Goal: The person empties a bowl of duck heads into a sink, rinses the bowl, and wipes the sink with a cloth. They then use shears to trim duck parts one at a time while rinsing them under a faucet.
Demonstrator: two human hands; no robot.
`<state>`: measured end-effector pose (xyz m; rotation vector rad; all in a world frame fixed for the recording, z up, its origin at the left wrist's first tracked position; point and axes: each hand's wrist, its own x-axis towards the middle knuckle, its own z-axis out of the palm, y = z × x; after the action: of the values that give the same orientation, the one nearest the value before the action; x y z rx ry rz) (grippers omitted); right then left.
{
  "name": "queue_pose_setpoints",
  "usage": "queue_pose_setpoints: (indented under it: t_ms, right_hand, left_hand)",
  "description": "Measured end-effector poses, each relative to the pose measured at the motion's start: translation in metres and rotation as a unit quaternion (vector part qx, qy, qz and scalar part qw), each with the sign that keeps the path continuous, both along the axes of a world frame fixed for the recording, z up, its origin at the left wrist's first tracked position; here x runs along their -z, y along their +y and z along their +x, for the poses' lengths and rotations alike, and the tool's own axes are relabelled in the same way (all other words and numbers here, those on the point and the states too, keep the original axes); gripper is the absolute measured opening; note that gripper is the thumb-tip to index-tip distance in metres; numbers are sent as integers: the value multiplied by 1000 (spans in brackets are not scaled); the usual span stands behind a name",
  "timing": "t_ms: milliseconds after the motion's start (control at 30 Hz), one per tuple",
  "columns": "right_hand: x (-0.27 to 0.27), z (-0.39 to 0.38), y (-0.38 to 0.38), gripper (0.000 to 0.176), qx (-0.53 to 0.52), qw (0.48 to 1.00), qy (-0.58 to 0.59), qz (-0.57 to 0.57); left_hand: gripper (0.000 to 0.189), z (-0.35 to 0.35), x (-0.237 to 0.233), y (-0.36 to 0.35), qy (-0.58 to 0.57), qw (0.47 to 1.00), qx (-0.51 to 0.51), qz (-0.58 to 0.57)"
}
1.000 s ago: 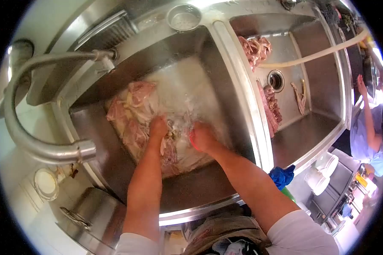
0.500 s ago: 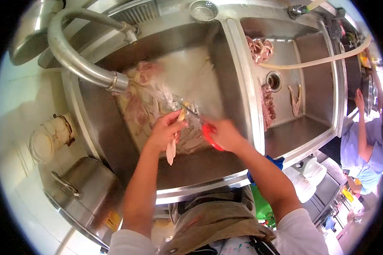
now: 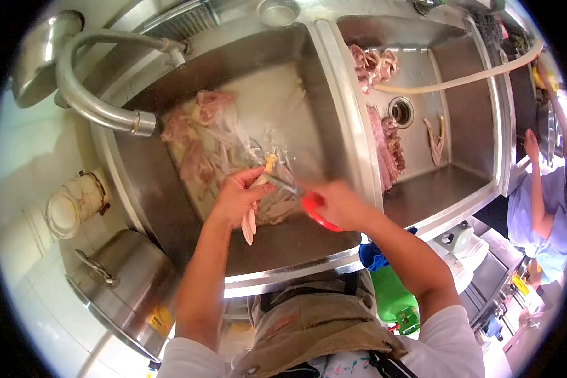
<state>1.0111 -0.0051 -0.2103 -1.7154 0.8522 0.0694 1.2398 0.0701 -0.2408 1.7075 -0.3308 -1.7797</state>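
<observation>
Hands shifted slightly left since half second back; scissors (image 3: pixel 299 195) blades now reach left thumb. Left hand (image 3: pixel 236 196) pinches pale, wet meat strip (image 3: pixel 250 225), held above left basin (image 3: pixel 151 189). Strip's long axis near vertical, loose end hanging toward person. Right hand (image 3: pixel 340 203) curled round red scissor handles, blades pointing at strip.

Over the left basin of the double stainless steel sink (image 3: pixel 283 272), the left hand (image 3: pixel 236 194) grips a pale, long strip of raw meat (image 3: pixel 250 222), which hangs down from the fingers. The right hand (image 3: pixel 341 203) grips red-handled scissors (image 3: pixel 314 208), with the blades at the strip's upper end. Pink raw meat pieces (image 3: pixel 198 148) lie in water toward the basin's back left corner, near the curved steel tap (image 3: pixel 85 104).
</observation>
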Motion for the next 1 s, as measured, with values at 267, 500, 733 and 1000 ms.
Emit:
queue_pose_setpoints:
  t_ms: [267, 500, 733, 1000]
  right_hand:
    - [-6, 1, 1, 37, -70, 997, 15, -27]
    - [-3, 2, -2, 44, -29, 999, 13, 19]
    - [5, 1, 2, 43, -32, 998, 45, -19]
    - [2, 3, -7, 46, -47, 998, 29, 6]
  left_hand:
    - [44, -4, 0, 8, -2, 1000, 26, -5]
    - [47, -7, -22, -1, 111, 987, -81, 78]
    - [49, -7, -16, 8, 244, 958, -133, 73]
    - [45, -2, -9, 15, 264, 955, -127, 40]
